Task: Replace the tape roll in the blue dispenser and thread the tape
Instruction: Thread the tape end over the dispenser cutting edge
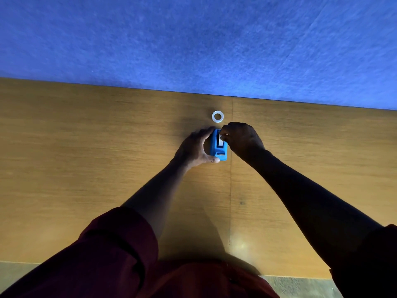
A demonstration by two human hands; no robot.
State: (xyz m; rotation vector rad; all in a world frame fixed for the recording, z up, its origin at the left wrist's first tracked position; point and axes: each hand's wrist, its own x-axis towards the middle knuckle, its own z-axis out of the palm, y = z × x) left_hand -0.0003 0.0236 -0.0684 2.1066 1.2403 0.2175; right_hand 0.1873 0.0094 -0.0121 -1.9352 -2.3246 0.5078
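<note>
The dispenser point(218, 145) stands on the tabletop point(86, 160), left hand point(194, 148) gripping its side. Right hand point(241, 138) fingers pinch the tape point(220, 141) on top, fingertips partly hidden. A ring point(217, 116) lies just beyond.

Desk point(107, 168): wood-grain, semi-gloss. Dispenser point(216, 147) on it: smooth blue plastic. Wall point(193, 39) behind desk: matt blue felt-like.

Head camera, looking forward and down

It looks from my head steeply onto the wooden table point(107, 168), my left hand point(194, 148) and right hand point(242, 138) mid-frame at arm's reach, forearms running back beneath it.
</note>
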